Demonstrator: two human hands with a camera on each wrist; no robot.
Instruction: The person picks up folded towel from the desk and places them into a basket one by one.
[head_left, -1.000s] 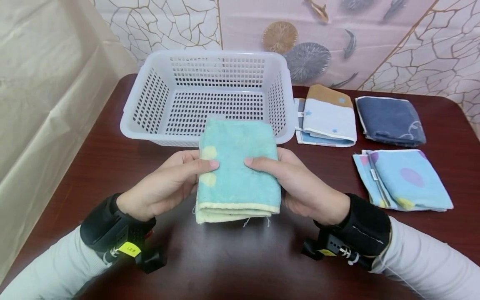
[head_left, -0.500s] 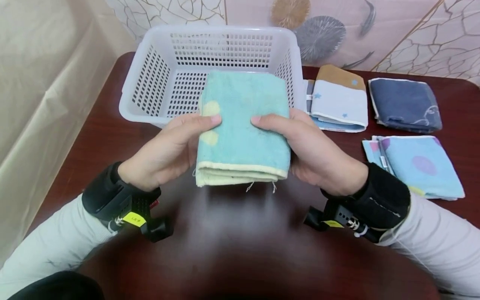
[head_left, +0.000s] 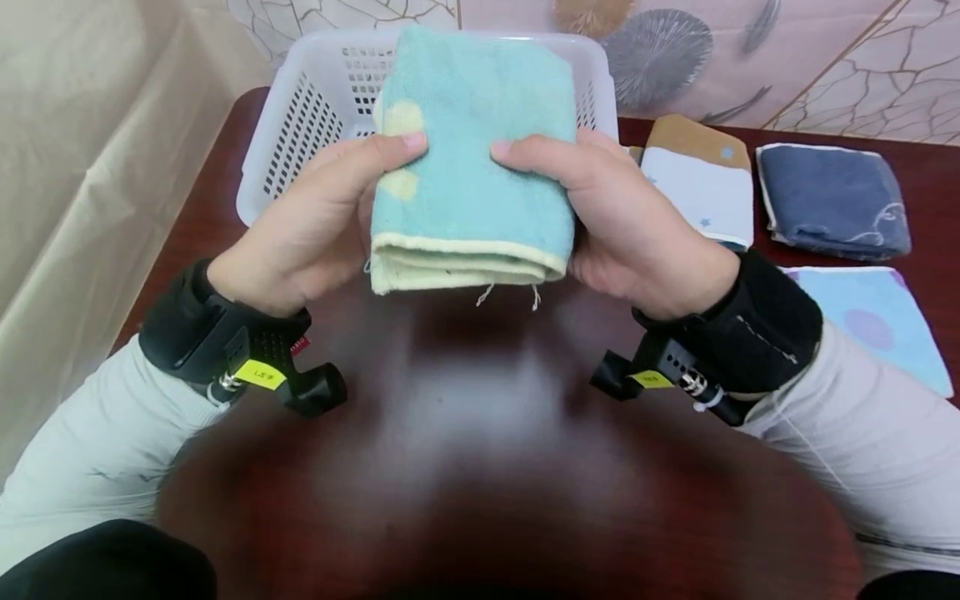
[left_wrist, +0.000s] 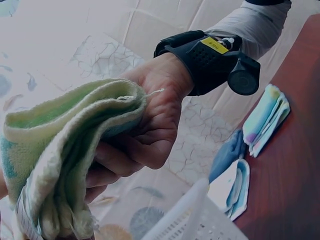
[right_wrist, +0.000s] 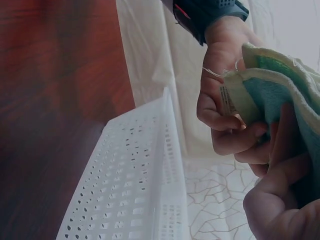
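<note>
A folded mint-green towel [head_left: 480, 167] with pale yellow spots and a cream hem is held up in front of me, overlapping the basket in the head view. My left hand [head_left: 315, 212] grips its left side, thumb on the front face and fingers behind. On the opposite side my right hand [head_left: 630, 212] holds it the same way. The folded layers of the towel [left_wrist: 55, 135] and its loose threads show in the left wrist view. Fingers [right_wrist: 240, 140] curl under the towel in the right wrist view. Behind it stands a white perforated plastic basket [head_left: 258, 158].
To the right of the basket lie folded towels: a white and brown one [head_left: 697, 187] with blue stars, a dark blue one [head_left: 836, 200] and a light blue one [head_left: 873, 321], partly behind my right forearm. All lie on the dark red-brown table [head_left: 480, 492].
Both hands have raised the mint-green towel upward and away from me, so it now covers much of the basket. The head view has tilted down; the grip is unchanged.
</note>
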